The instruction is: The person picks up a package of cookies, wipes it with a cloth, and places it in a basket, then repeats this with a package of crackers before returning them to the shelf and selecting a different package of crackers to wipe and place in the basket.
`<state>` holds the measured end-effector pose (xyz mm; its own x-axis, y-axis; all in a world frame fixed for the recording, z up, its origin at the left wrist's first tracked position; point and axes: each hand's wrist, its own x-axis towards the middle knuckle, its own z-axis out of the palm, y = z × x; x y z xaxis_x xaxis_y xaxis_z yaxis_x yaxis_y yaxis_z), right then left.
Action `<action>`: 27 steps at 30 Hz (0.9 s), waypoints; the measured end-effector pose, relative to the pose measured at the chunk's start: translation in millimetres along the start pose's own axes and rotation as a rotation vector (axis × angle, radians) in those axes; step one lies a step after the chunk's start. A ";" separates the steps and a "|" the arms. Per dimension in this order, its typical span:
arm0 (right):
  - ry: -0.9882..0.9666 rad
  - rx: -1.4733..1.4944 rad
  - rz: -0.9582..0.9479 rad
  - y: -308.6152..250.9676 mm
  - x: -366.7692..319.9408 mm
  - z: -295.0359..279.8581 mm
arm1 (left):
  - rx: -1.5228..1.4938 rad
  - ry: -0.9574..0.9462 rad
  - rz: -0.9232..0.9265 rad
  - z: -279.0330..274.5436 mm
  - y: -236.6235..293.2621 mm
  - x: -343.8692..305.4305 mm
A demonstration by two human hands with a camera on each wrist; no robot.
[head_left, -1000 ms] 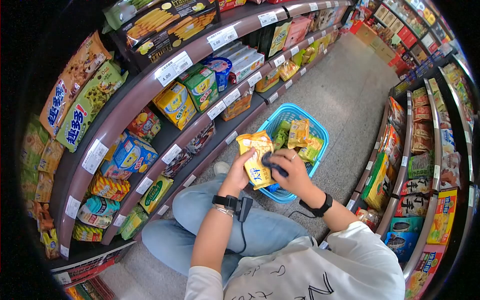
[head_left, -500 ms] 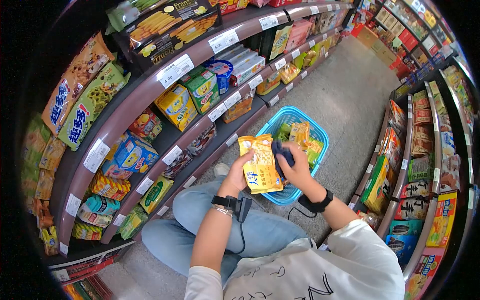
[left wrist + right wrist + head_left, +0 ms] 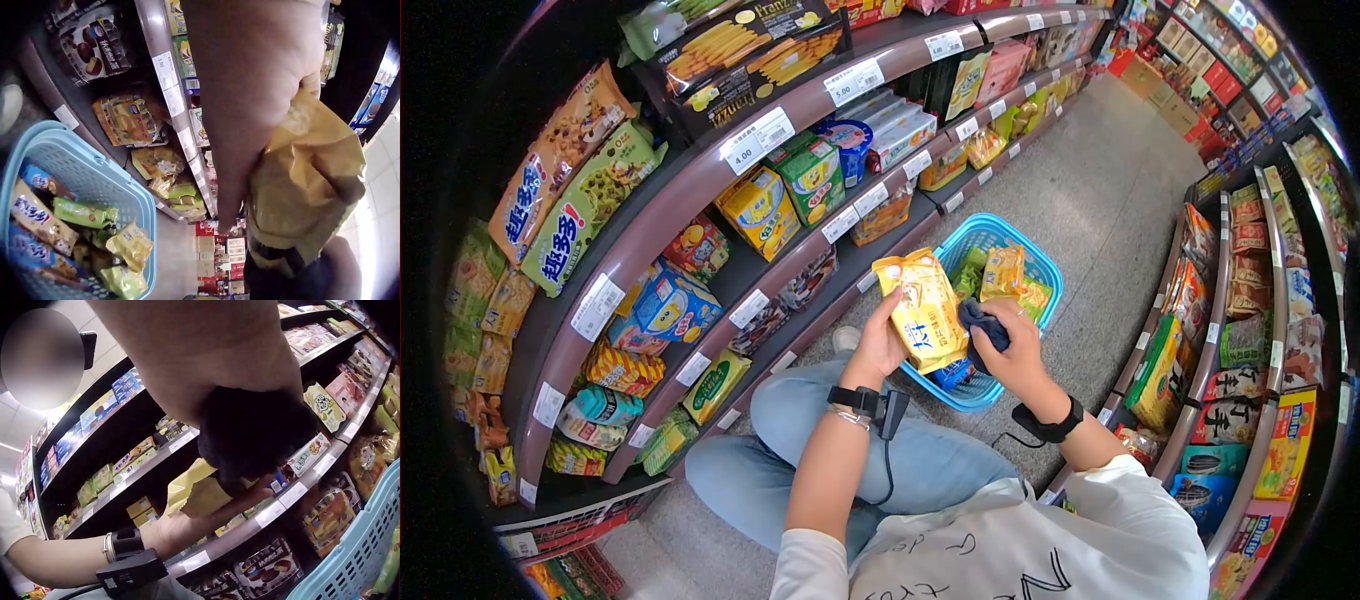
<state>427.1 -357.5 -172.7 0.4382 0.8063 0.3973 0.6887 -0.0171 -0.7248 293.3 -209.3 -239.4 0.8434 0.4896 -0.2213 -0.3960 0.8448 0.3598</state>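
Note:
My left hand (image 3: 882,342) grips a yellow snack package (image 3: 923,312) by its left side, its printed front facing up. The left wrist view shows the package's crinkled wrapper (image 3: 306,181) beneath the hand. In my right hand (image 3: 1020,352) a dark, bunched-up cloth (image 3: 983,324) is held right beside the package's right edge. Seen from the right wrist, the cloth (image 3: 250,434) covers most of that hand's fingers. Both hands are above the near side of a light blue basket (image 3: 1052,275).
Inside the basket lie several snack packs, among them a small yellow pack (image 3: 1002,270) and a green one (image 3: 84,212). Stocked shelves with price tags (image 3: 760,140) curve along the left, and another snack shelf (image 3: 1190,400) stands at the right. Bent legs in jeans (image 3: 820,410) are close below.
The cloth has moved from the package's front off to its right edge, bunching up in my right hand. The package has turned slightly in my left hand, which keeps its hold.

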 end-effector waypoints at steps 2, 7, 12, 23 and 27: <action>0.026 -0.019 0.017 7.2 3.2 3.2 | -0.110 -0.082 -0.005 4.3 7.0 -2.7; 0.060 0.008 0.012 6.5 4.6 0.2 | -0.083 -0.084 0.005 -1.9 7.3 1.6; -0.029 0.086 -0.048 -22.1 1.4 -10.2 | 0.109 0.007 -0.013 -4.8 -0.1 1.0; -0.150 -0.108 -0.299 -50.4 -1.6 11.5 | 0.367 0.013 0.003 -12.3 -9.3 1.9; -0.156 -0.205 -0.275 -51.3 -0.4 10.2 | 0.264 -0.033 -0.008 -10.0 -9.4 0.3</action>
<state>385.7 -350.9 -141.5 0.1384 0.8775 0.4593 0.8765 0.1073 -0.4692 293.6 -215.0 -251.9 0.8593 0.4723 -0.1964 -0.2847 0.7606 0.5835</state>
